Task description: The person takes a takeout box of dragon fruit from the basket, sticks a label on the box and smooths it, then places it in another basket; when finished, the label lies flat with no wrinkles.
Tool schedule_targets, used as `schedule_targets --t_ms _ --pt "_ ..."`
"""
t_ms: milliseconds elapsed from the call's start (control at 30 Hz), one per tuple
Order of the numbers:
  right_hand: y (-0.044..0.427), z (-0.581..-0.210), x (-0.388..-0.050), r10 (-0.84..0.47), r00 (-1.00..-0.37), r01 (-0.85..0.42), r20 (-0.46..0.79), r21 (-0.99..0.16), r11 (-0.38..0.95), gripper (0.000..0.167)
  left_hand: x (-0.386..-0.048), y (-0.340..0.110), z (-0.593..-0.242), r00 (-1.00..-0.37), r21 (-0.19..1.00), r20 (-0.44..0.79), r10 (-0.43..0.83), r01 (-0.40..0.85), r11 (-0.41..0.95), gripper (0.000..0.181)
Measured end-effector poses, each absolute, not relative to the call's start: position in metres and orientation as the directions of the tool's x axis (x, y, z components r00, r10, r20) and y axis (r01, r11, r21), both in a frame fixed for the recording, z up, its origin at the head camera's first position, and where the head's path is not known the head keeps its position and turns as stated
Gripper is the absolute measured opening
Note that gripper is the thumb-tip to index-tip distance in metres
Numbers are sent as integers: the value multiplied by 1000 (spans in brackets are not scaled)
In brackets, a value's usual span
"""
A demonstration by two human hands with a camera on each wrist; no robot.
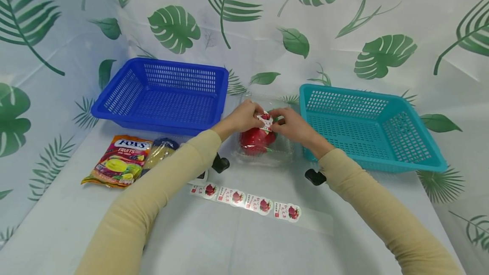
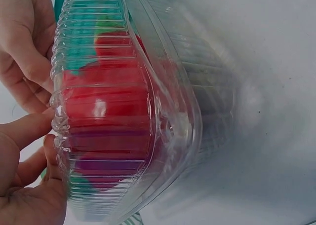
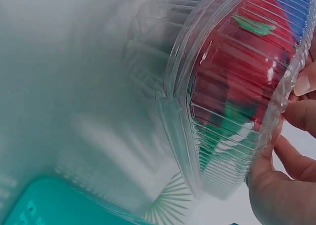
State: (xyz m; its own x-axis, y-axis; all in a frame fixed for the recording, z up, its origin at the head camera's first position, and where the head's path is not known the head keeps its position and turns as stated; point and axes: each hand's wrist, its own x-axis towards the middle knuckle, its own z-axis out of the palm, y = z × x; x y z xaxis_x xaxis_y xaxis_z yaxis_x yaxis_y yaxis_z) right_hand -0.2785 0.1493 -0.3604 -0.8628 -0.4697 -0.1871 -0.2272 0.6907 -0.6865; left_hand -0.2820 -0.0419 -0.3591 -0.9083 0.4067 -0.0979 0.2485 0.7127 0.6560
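With thumb and fingers bent, the left hand (image 1: 244,117) and the right hand (image 1: 293,126) pinch opposite edges of 1 white sticker (image 1: 265,122) with a red fruit picture, but whether it touches the lid I cannot tell. The sticker lies between the fingertips, above a clear plastic box (image 1: 283,151) holding red fruit (image 1: 252,142), directly under the hands. Nearer the person, a strip showing 4 stickers (image 1: 259,204) lies on the table (image 1: 244,249).
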Motion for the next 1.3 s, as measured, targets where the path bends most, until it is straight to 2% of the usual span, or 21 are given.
schedule_targets --t_ms 300,933,1300 --pt "149 -362 -280 -465 -864 -206 -192 -709 674 40 -281 -42 -357 -911 663 -112 398 230 713 39" --pt "147 -362 -281 -455 -866 -206 -205 -684 700 42 -283 -44 -358 -901 685 -99 421 245 686 43" --pt "147 -366 -282 -453 -874 -215 -176 -696 685 40 -283 -45 -359 -898 693 -94 430 251 675 34"
